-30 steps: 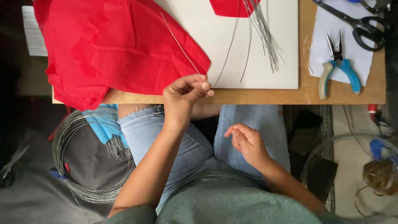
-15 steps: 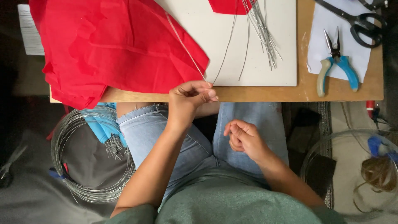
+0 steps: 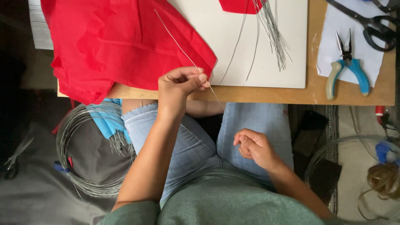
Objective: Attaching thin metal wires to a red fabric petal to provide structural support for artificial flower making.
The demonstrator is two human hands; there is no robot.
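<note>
Head view, looking straight down over the lap. The left hand is raised to the near edge of the table, its thumb and fingers pinched together on a thin wire. The wire runs from the pinch up and away to the left across the red cloth, and a short end pokes out below the fingers to the right, over the knee. The cloth lies just beyond and to the left of this hand, its corner touching the fingertips' side of the table edge.

The right hand rests low over the right thigh, well apart from the left hand. Its fingers are curled in loosely; whether it holds anything cannot be told.

Beyond the left hand and to its right sits a white board with a bundle of cut wires fanned on it. Farther right, past the board, lie blue-handled pliers on a white sheet, with black scissors at its far edge.

Left of the left forearm, down on the floor, is a coil of wire with blue pieces lying on it.
</note>
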